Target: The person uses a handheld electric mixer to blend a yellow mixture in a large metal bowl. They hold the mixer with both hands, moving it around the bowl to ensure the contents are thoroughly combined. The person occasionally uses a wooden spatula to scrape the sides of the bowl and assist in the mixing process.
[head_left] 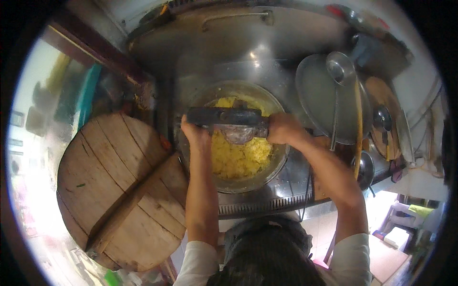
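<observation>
My left grip point(194, 132): clasped on the left end of the dark press point(224, 116)
My right grip point(286, 128): closed around its right end, likely so both arms share the load
Press position: over the pan point(278, 168), above yellow mash point(238, 159), presumably so drips land inside
Round wooden lid point(107, 164): on my left, probably leaving the pan accessible

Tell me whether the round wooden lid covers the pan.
No, the wooden lid is left of the pan, whose yellow food shows.
</observation>
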The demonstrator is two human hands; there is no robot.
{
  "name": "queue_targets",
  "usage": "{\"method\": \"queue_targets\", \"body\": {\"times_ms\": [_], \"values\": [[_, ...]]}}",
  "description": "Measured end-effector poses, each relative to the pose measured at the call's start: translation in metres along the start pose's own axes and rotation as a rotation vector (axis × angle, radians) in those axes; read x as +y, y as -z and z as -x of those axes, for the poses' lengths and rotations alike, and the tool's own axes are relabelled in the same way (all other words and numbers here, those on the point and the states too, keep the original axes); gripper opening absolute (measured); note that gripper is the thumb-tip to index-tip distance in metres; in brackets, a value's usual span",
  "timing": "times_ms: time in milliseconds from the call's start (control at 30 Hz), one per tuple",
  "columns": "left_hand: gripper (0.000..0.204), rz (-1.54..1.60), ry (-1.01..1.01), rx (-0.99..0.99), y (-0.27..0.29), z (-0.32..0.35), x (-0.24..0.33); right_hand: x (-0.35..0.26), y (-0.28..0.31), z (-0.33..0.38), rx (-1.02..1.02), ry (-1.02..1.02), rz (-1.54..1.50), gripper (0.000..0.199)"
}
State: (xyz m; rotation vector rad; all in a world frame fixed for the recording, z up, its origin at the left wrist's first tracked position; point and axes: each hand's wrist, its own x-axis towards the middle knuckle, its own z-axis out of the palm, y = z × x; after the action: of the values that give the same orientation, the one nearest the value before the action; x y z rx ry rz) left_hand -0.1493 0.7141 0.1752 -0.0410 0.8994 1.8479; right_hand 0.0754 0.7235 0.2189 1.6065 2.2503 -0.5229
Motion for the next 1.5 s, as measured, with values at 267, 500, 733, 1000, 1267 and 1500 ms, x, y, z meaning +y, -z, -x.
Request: {"method": "queue_targets", "body": {"times_ms": [267,500,733,1000,1267,1500], "values": [[0.025,0.053,0.038,-0.056,0.033,-0.056,-0.006,-0.003,0.034,-0.013,-0.129,0.008,0.04,0.027],[0.023,0.155,0.11,0.162,0.015,-0.027,0.015,-0.032,0.071,-0.032,-0.349,0.026,0.199,0.02],[0.02,0.223,0.093,0.222,0.031,-0.03,0.019,-0.039,0.079,-0.042,-0.424,0.07,0.148,0.016],[0.018,0.107,-0.05,0.14,0.026,-0.027,0.017,-0.017,0.056,-0.049,-0.382,0.075,0.053,0.02],[0.011,0.074,-0.1,0.135,0.011,-0.012,0.011,0.019,0.002,-0.043,-0.076,0.165,0.032,0.042],[0.008,0.05,-0.109,0.131,0.017,0.001,0.019,-0.015,0.009,-0.002,-0.058,0.086,0.113,0.034]]}}
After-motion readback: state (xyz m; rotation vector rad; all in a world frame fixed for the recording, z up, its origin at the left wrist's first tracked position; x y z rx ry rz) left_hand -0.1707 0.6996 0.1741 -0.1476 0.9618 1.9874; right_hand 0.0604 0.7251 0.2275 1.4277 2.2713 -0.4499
